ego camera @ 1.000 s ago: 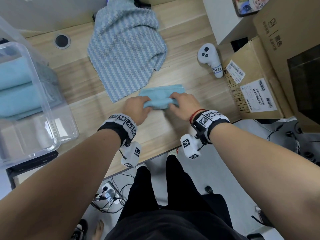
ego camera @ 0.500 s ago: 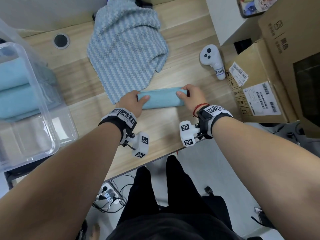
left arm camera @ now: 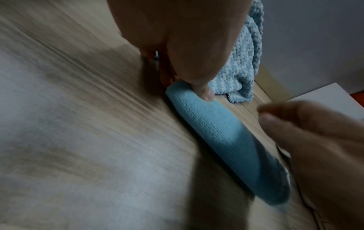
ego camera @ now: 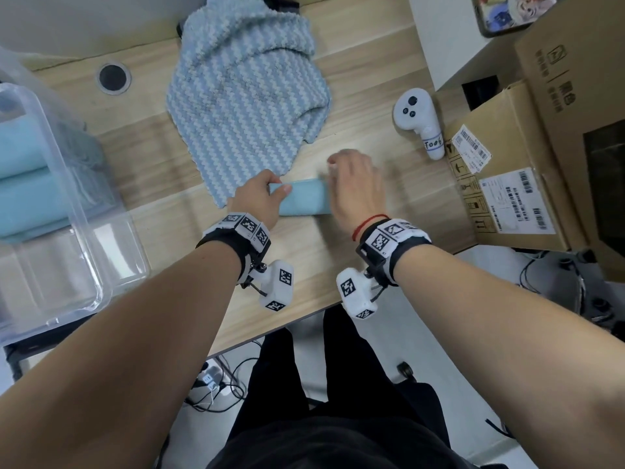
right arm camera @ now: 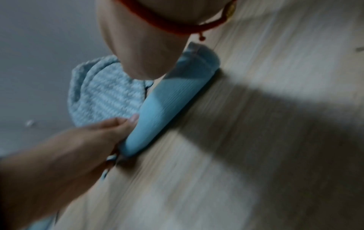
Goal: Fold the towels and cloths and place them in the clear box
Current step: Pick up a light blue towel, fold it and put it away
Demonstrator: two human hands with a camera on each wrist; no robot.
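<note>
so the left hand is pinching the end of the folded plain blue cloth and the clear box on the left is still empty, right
Not quite. The left hand does pinch the end of the folded plain blue cloth, but the clear box is not empty: the head view shows folded light blue towels already inside it.

Head view: bright, even overhead light, colours true. Wide-angle bending at the edges; forearms swell toward the lower corners. Right hand point(ego camera: 355, 187) smeared by motion blur, left hand point(ego camera: 258, 198) sharper. Soft glare on the clear box point(ego camera: 101, 265) wall. Desk point(ego camera: 355, 106) lit flat, faint shadows only.

Left wrist view: dim, grainy. Broad dark shadow falls across the desk near the cloth point(left arm camera: 222, 140); pale light patch on the left. Wood grain streaked by blur; near hand out of focus.

Right wrist view: dimmer, blurred throughout. Alternating shadow bands and pale patches on the desk; striped towel point(right arm camera: 102, 93) soft, no fine texture.
</note>
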